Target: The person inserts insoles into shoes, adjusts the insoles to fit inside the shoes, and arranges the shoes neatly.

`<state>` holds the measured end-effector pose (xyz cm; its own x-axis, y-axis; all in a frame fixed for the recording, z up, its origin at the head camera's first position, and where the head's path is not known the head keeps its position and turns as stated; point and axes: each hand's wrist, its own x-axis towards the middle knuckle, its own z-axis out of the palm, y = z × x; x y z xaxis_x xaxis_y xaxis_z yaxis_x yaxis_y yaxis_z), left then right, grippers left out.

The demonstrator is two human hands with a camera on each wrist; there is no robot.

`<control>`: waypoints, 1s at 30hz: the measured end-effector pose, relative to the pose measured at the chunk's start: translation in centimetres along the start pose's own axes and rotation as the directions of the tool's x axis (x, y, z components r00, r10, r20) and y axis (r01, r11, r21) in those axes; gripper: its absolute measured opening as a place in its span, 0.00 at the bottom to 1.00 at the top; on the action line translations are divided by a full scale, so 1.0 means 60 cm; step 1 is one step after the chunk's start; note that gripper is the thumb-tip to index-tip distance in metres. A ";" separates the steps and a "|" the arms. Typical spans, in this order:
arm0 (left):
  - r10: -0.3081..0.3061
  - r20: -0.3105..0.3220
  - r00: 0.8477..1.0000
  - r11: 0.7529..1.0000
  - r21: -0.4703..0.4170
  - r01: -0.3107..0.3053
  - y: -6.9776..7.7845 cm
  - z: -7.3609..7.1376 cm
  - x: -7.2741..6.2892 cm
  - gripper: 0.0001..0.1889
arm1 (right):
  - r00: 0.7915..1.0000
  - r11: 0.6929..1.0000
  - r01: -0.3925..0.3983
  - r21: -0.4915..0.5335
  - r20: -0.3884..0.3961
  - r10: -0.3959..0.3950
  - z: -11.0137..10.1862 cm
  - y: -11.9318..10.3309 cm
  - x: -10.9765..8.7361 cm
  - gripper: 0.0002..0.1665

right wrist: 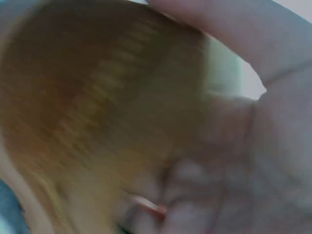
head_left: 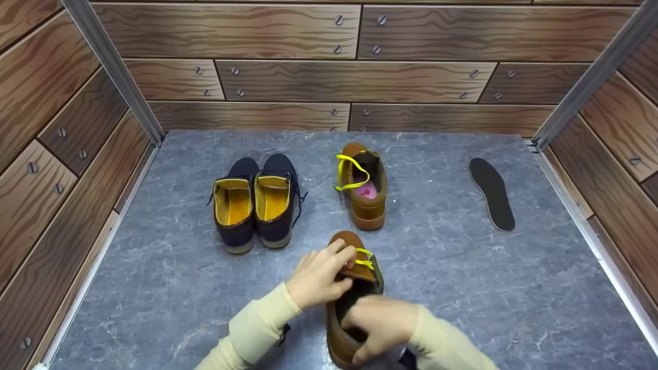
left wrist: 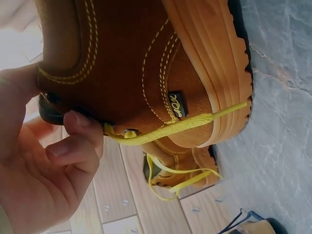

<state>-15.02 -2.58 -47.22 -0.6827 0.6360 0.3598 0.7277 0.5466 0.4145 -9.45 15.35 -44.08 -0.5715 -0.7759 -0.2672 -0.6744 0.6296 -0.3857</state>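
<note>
A brown shoe (head_left: 336, 341) with yellow laces stands on the floor in front of me, toe pointing away. My left hand (head_left: 321, 275) grips its upper near the tongue and laces. In the left wrist view, the fingers of that hand (left wrist: 53, 165) curl against the lace edge, beside the yellow lace (left wrist: 170, 129). My right hand (head_left: 383, 324) curls over the heel collar, its fingers inside the opening and its thumb by the heel. Up close, the shoe (right wrist: 83, 97) is blurred in the right wrist view, and the fingertips inside are mostly hidden.
A matching brown shoe (head_left: 368, 218) with a loose yellow lace and a pink patch inside stands just beyond. Two dark blue shoes (head_left: 236, 239) with yellow linings sit together on the left. One black insole (head_left: 492, 195) lies on the right. Wood-patterned walls (head_left: 288, 31) enclose the grey floor (head_left: 437, 246).
</note>
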 end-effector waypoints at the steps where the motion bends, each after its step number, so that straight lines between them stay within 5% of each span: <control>1: 0.008 -0.024 1.000 1.000 0.019 -0.007 0.002 0.002 -0.004 0.16 | 0.998 0.999 0.036 0.032 -0.059 -0.034 -0.007 0.005 -0.006 0.14; 3: 0.024 -0.073 0.997 0.998 0.058 -0.020 0.006 0.006 -0.014 0.17 | 0.964 0.994 0.108 0.030 -0.247 -0.097 -0.015 0.016 -0.014 0.10; 5: 0.037 -0.120 0.992 0.996 0.087 -0.027 0.009 0.012 -0.024 0.19 | 0.880 0.994 0.110 -0.019 -0.464 -0.106 -0.016 0.025 -0.019 0.08; 9: 0.051 -0.216 0.975 0.989 0.144 -0.019 0.017 0.026 -0.041 0.19 | 0.676 0.980 -0.107 -0.169 -0.735 -0.053 -0.002 0.038 -0.017 0.16; 11: 0.065 -0.255 0.965 0.983 0.182 -0.019 0.020 0.033 -0.047 0.18 | 0.634 0.955 -0.214 -0.207 -0.773 -0.025 0.009 0.041 -0.013 0.23; 16: 0.078 -0.308 0.948 0.962 0.274 0.010 0.030 0.049 -0.054 0.19 | 0.608 0.904 -0.387 -0.183 -0.788 0.100 0.027 0.041 -0.009 0.29; 20: 0.019 -0.316 0.948 0.949 0.303 0.082 0.036 0.057 -0.063 0.21 | 0.545 0.850 -0.523 -0.055 -0.789 0.284 0.034 0.034 -0.011 0.26; 22: -0.024 -0.312 0.950 0.946 0.299 0.122 0.038 0.059 -0.067 0.23 | 0.530 0.832 -0.555 0.001 -0.771 0.354 0.038 0.031 -0.012 0.25; 27: -0.089 -0.316 0.945 0.948 0.264 0.178 0.040 0.062 -0.072 0.24 | 0.567 0.865 -0.501 0.034 -0.742 0.357 0.052 0.026 -0.004 0.23; 30: -0.077 -0.329 0.941 0.957 0.242 0.163 0.039 0.064 -0.074 0.23 | 0.564 0.883 -0.468 0.022 -0.762 0.318 0.059 0.023 0.005 0.17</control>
<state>-10.02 -2.05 -51.08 -0.7206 0.3769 0.5819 0.6010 0.7581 0.2531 -8.88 15.85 -47.81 -0.8932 -0.2070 0.3993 -0.3179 0.9186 -0.2349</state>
